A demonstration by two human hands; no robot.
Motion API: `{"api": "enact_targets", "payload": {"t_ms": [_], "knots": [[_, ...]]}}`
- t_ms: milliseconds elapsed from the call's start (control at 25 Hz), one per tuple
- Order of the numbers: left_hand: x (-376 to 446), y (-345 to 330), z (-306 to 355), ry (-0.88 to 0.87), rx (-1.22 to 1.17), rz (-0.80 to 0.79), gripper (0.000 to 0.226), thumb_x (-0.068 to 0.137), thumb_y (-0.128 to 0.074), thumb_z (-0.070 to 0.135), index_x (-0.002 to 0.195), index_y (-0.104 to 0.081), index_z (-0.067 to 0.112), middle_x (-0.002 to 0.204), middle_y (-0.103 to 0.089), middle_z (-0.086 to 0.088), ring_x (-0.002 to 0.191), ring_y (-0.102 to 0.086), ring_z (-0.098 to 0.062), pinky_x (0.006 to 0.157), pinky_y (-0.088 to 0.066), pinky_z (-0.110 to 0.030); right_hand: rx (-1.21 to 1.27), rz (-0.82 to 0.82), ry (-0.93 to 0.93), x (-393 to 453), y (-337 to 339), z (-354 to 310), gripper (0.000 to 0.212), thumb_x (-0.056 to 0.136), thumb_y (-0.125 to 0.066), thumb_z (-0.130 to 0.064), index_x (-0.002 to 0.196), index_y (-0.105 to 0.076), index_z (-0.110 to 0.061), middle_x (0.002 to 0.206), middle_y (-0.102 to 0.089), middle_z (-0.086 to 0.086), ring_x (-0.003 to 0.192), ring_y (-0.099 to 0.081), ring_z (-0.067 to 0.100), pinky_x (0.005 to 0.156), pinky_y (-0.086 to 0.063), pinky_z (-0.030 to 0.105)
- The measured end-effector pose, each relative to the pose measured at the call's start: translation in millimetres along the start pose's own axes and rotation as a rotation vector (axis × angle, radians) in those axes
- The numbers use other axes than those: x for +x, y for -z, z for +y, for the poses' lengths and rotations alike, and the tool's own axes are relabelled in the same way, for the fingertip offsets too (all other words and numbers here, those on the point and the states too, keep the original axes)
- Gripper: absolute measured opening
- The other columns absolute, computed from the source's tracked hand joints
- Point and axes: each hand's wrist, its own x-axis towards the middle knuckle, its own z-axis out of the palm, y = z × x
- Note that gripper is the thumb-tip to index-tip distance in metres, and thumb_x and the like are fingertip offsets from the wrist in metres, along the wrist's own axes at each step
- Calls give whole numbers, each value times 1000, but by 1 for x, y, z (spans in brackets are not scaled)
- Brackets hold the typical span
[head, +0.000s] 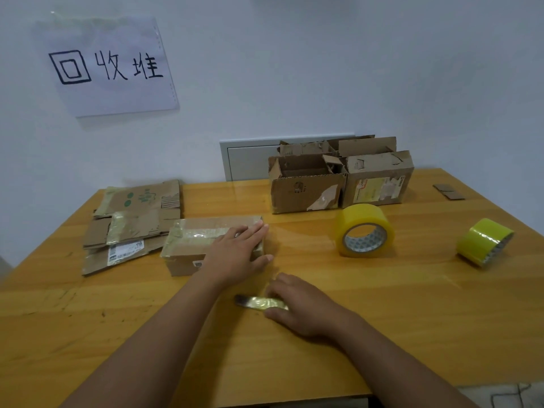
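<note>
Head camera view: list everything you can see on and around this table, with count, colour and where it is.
taped box: one, brown, left of centre, under left hand
flattened cardboard: one pile, brown, table's far left
open boxes: about four, brown, back by the wall
tape rolls: two, yellow, right side
cardboard scraps: two, brown, far right back
small tool: one, shiny yellowish, dark tip, front centre
paper sign: one, white, black writing, wall upper left
table: one, orange wood, under everything
left hand: one, flat on the taped box
right hand: one, pinches the small tool
</note>
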Motion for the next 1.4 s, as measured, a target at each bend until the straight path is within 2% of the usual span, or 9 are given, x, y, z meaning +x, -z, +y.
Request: {"api": "enact_targets", "payload": {"t_ms": [80, 200, 360, 480, 640, 840, 1080, 1160, 1400], "knots": [[-1, -2, 0, -2, 14, 19, 69, 96, -33, 66, 155, -9, 41, 162, -8, 22, 147, -13, -11, 113, -26, -41, 45, -68, -77, -7, 15, 11, 16, 93, -58, -38, 103, -47, -30, 97, -52, -9, 87, -47, 12, 71, -39, 30], [-3, -7, 2, 14, 44, 74, 66, 97, -29, 66, 155, -10, 42, 161, -11, 22, 147, -17, -11, 113, -27, -40, 119, -79, -164, -20, 37, 38, 19, 94, -59, -33, 99, -41, -35, 82, -50, -8, 75, -46, 11, 65, -39, 35], [-2, -13, 4, 28, 43, 129, 62, 97, -28, 65, 153, -16, 44, 161, -16, 21, 146, -20, -12, 112, -28, -40, 608, 237, -24, -15, 51, 43, 35, 95, -62, -12, 122, -51, -32, 64, -33, -11, 59, -34, 7, 56, -32, 24], [-3, -16, 3, 30, 55, 152, 61, 96, -28, 64, 152, -16, 44, 161, -17, 20, 146, -22, -12, 112, -28, -40, 605, 468, -22, 24, 48, 31, 24, 95, -60, -12, 116, -58, -25, 62, -32, -13, 55, -31, 4, 54, -29, 19], [-4, -15, 3, 8, 55, 151, 58, 97, -30, 62, 152, -16, 47, 161, -19, 17, 146, -23, -14, 113, -28, -41, 674, 588, -213, 67, 32, 31, 13, 95, -61, -17, 105, -59, -25, 66, -38, -9, 55, -36, 1, 55, -34, 21], [-3, -16, 4, 6, 80, 166, 52, 97, -33, 59, 147, -30, 45, 160, -22, 17, 144, -26, -14, 110, -31, -40, 490, 521, -273, 62, 13, 41, 19, 96, -58, -24, 115, -57, -26, 69, -45, -9, 60, -44, 8, 57, -40, 30], [-3, -15, 4, -5, 91, 157, 54, 97, -33, 60, 149, -26, 45, 161, -18, 17, 146, -23, -14, 112, -29, -40, 330, 443, -240, 54, 16, 34, 29, 96, -54, -27, 126, -54, -30, 84, -55, -10, 71, -49, 5, 58, -37, 27], [-3, -14, 4, -5, 85, 137, 56, 96, -34, 61, 149, -23, 45, 162, -16, 17, 146, -21, -15, 113, -28, -41, 381, 465, -210, 50, 18, 28, 32, 95, -55, -23, 126, -54, -29, 85, -57, -9, 70, -51, 6, 60, -41, 28], [-4, -10, 5, -17, 104, 109, 67, 92, -44, 65, 150, -19, 44, 163, -13, 16, 147, -19, -16, 114, -26, -40, 688, 431, -251, 43, 11, 22, 40, 92, -57, -8, 122, -42, -28, 55, -42, -7, 48, -35, 8, 51, -30, 30]]}}
